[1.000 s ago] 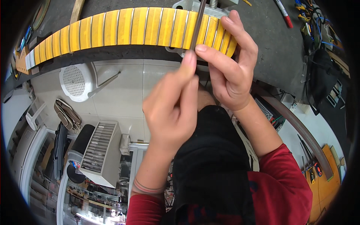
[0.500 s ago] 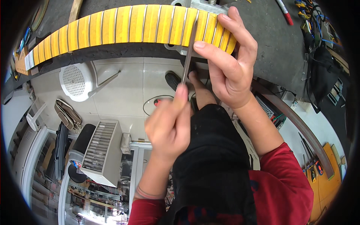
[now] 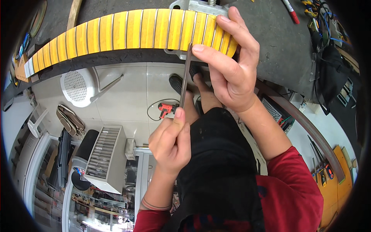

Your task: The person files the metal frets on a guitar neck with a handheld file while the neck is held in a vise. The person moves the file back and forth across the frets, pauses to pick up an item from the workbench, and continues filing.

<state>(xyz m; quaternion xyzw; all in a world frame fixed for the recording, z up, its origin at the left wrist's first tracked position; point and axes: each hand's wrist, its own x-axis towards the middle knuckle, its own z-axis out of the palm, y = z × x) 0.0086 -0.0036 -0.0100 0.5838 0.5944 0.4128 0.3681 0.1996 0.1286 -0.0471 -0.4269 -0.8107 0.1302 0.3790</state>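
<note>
Pinching that probably light, stiff file at its 6 o'clock end: left hand. Right hand spread on fretboard.

Before me, my dark grey tabletop carries a grey metal fixture, a red-capped marker and, farther left, a wooden strip.
</note>
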